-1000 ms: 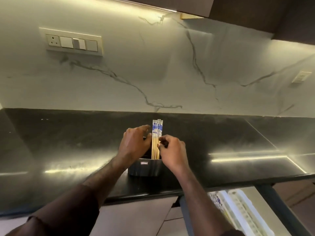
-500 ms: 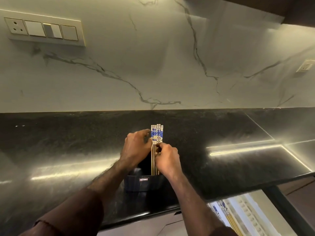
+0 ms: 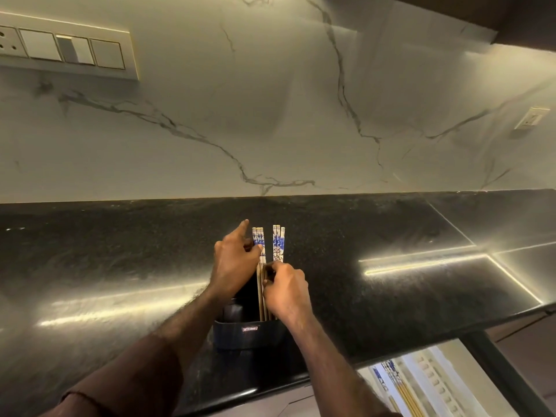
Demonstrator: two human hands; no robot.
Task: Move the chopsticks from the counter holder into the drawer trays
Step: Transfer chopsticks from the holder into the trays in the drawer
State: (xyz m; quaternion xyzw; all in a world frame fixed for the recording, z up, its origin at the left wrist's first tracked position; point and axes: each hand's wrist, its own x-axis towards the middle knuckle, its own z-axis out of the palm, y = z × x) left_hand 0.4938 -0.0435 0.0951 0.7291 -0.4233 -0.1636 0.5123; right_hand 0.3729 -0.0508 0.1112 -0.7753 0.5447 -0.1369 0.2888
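Note:
A dark holder (image 3: 249, 335) stands on the black counter (image 3: 391, 296) near its front edge. Wooden chopsticks with blue-and-white tops stand upright in it, split into a left bunch (image 3: 259, 245) and a right bunch (image 3: 278, 242). My left hand (image 3: 233, 263) presses its thumb against the left bunch, index finger pointing up. My right hand (image 3: 285, 288) pinches the right bunch at mid-length. Below the counter at lower right, an open drawer holds a white tray (image 3: 433, 383) with several chopsticks (image 3: 397, 383) lying in it.
A marble backsplash rises behind the counter, with a switch panel (image 3: 66, 51) at upper left and a socket (image 3: 531, 118) at right. A dark cabinet edge (image 3: 511, 19) overhangs at top right. The drawer's dark frame (image 3: 505, 377) juts out at lower right.
The single bunch of chopsticks has been parted into two groups. My left hand's index finger has lifted and straightened. The camera has tilted down, showing more of the drawer.

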